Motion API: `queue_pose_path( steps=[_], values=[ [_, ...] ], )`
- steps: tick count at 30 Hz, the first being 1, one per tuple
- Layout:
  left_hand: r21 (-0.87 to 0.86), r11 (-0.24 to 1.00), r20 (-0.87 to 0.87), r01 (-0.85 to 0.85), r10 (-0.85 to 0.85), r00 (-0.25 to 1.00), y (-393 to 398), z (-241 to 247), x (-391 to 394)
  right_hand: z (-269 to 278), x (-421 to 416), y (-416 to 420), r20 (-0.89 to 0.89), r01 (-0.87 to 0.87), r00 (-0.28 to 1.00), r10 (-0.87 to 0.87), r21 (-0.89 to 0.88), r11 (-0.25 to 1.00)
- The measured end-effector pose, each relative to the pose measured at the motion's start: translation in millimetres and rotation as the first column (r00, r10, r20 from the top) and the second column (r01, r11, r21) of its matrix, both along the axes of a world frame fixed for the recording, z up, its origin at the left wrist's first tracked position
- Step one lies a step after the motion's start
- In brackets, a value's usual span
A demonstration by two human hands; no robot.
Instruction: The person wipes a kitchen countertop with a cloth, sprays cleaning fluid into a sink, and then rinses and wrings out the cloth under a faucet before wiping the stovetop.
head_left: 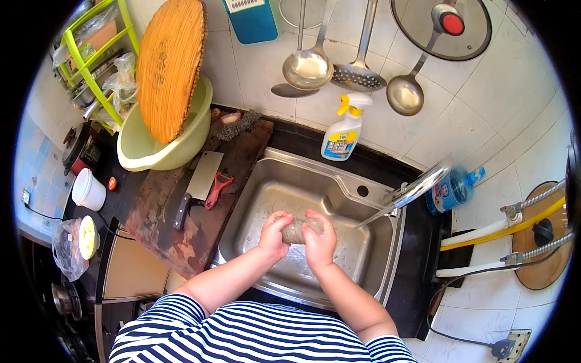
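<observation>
Over the stainless steel sink (268,186), a wet grey-brown wad (294,232) spans the space between my two hands. It looks like a rag, but its material cannot be settled. My left hand (273,233) grips one end and my right hand (320,236) the other, thumbs on top. Water runs from the chrome faucet (417,186) into the basin, to the right of my right hand and apart from it. Drops lie on the sink floor. My palms and fingers hide part of the wad.
Left of the sink, a worn board (163,204) carries a cleaver (199,186), a red peeler (219,190) and a steel scrubber (240,125). A green basin (195,131) holds a round wooden board (170,68). Behind the sink stand a spray bottle (342,131) and a blue bottle (449,190).
</observation>
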State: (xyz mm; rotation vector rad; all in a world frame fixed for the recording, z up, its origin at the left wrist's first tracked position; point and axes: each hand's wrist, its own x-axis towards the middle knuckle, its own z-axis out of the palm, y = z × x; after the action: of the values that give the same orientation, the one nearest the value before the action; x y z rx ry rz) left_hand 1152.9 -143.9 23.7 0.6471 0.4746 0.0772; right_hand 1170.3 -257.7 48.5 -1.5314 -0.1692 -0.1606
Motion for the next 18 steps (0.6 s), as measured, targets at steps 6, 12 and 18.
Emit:
queue_pose_path(
  steps=[6,12,18],
  values=[
    [-0.28,0.834,-0.076,0.475,-0.513,0.855,12.3,13.6,12.3,36.8,-6.3,5.5,0.494,0.019,0.849,0.189,-0.385,0.923],
    [-0.099,0.586,-0.247,0.804,-0.797,0.551,19.8,10.7,20.6,42.7,-23.9,4.9,0.663,-0.024,0.607,0.439,-0.536,0.844],
    [0.383,0.153,-0.39,0.911,-0.867,0.31,19.4,-29.1,15.1,10.5,-44.0,1.7,0.641,-0.06,0.415,0.646,-0.689,0.722]
  ],
)
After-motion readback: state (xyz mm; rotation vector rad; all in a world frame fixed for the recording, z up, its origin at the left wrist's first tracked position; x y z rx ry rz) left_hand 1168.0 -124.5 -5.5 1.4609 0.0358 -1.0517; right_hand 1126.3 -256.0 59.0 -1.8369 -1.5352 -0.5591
